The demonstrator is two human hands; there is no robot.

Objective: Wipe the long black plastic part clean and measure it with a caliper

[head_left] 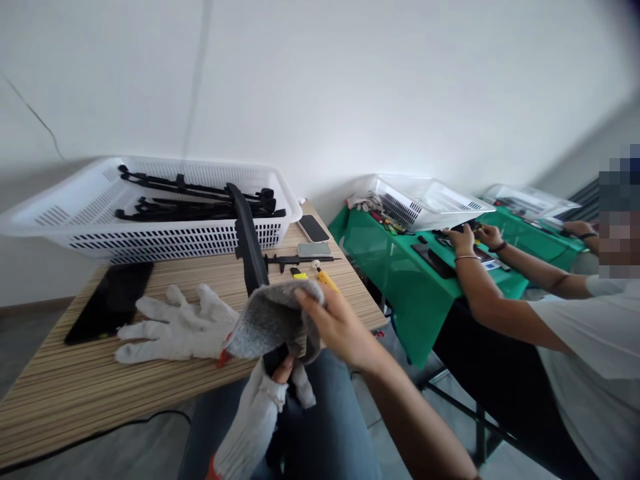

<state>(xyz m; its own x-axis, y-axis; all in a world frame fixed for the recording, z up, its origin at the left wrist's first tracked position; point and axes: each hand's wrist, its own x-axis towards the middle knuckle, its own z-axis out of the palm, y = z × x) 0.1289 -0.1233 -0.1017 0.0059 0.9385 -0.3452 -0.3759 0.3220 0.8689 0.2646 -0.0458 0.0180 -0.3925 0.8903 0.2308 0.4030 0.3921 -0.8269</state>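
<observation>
Now right hand pinches grey cloth over black bar; gloved left hand grips bar below.

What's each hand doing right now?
Left hand: gloved, closed around the black part.
Right hand: bare, pinching the grey cloth over that part.

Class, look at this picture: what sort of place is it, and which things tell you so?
Probably a small assembly or repair workroom. A white basket holds black plastic parts, work gloves and tools lie on the wooden table, and a co-worker sits at a green bench with similar baskets.
</observation>
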